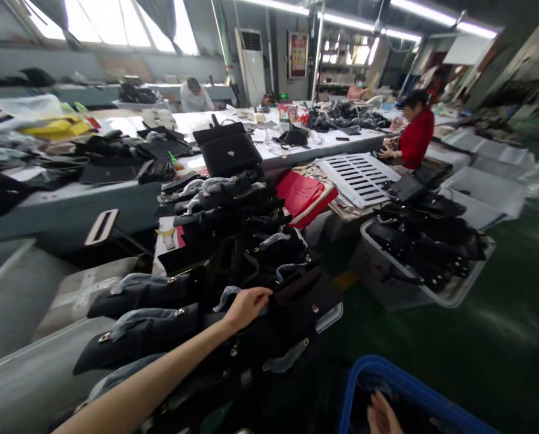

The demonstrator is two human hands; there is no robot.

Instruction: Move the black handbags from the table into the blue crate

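Observation:
My left hand reaches across a long heap of black handbags with grey wrapping, and its fingers close on the top edge of a black handbag. Gold-coloured clasps show on several bags in the heap. At the bottom edge of the view, my right hand is down inside a blue-rimmed bin over dark contents. The picture cuts off part of that hand, and its grip is hidden.
A white plastic bin of black bags stands on the green floor to the right. Beyond it lie a white slotted rack and red sheets. A person in a red top works at a long white table crowded with bags.

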